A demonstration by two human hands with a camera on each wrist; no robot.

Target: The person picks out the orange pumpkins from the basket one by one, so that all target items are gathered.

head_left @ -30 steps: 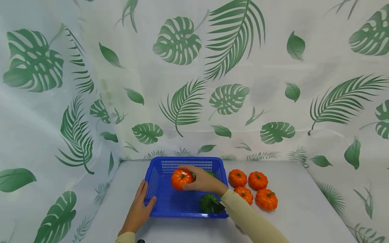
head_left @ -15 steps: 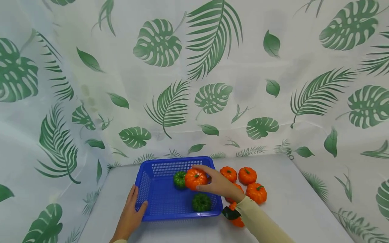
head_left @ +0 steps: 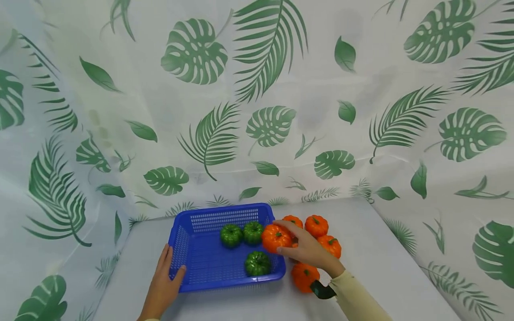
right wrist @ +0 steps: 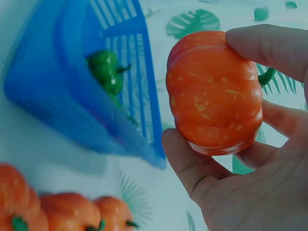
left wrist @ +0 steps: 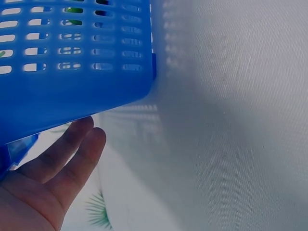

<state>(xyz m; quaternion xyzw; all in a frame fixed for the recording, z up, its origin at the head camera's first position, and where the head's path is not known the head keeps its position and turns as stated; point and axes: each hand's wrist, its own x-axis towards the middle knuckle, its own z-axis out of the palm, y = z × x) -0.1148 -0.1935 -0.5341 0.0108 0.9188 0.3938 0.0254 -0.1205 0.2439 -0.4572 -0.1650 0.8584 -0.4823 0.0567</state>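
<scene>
My right hand (head_left: 309, 250) holds a small orange pumpkin (head_left: 277, 238) between thumb and fingers, above the right rim of a blue plastic basket (head_left: 205, 263). The right wrist view shows this pumpkin (right wrist: 214, 94) gripped from its sides, its green stem toward the palm. Three green pumpkins (head_left: 258, 263) lie in the right half of the basket. At the basket's left side rests my left hand (head_left: 162, 285), fingers fairly straight along the outside and thumb spread near the front corner. In the left wrist view, two fingertips (left wrist: 91, 139) touch the basket's rim.
Several more orange pumpkins (head_left: 316, 226) sit on the white table (head_left: 373, 249) right of the basket, some partly behind my right hand. One orange pumpkin (head_left: 306, 276) lies close to the basket's front right corner. A leaf-patterned curtain (head_left: 257, 111) borders the table.
My right hand has carried the orange pumpkin rightward from over the basket's middle to its right rim, exposing the green pumpkins. The head view has turned right. My left hand stays at the basket.
</scene>
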